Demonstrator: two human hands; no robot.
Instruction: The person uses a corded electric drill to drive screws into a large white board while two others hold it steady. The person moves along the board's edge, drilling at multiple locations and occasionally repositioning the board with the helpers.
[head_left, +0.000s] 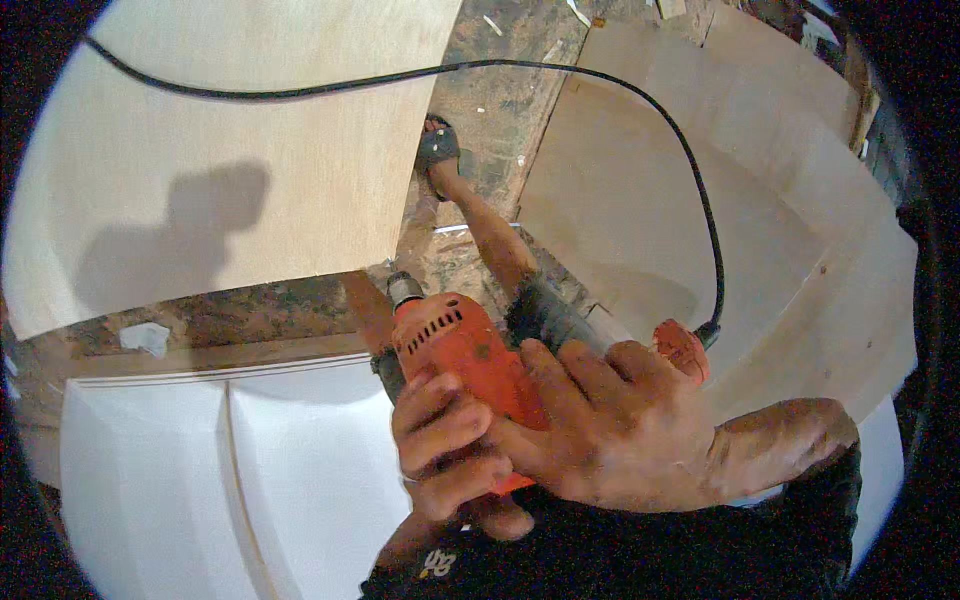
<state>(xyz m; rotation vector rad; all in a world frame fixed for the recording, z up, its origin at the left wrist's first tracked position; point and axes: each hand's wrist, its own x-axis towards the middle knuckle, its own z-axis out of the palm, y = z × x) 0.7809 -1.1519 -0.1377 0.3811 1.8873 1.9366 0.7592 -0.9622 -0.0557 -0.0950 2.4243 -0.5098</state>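
Observation:
An orange-red corded drill (480, 352) lies slantwise in both hands, its chuck (405, 287) pointing away from me. A thin bit (390, 263) shows at the chuck's tip, by the near corner of a pale plywood panel (322, 172). Whether the bit touches the wood, I cannot tell. My left hand (450, 450) wraps its fingers around the drill's body from the left. From the right, my right hand (622, 420) grips the rear of the drill and covers much of it. The end of the orange handle (681, 351) sticks out past its knuckles, where the black cord (690, 161) begins.
Across the plywood runs the cord, out to the upper left. My leg (495, 236) and sandalled foot (439, 146) are beside the panel's edge. Brownish boards (630, 202) cover the right side. White panels (315, 450) stand at lower left, near a crumpled white scrap (146, 339).

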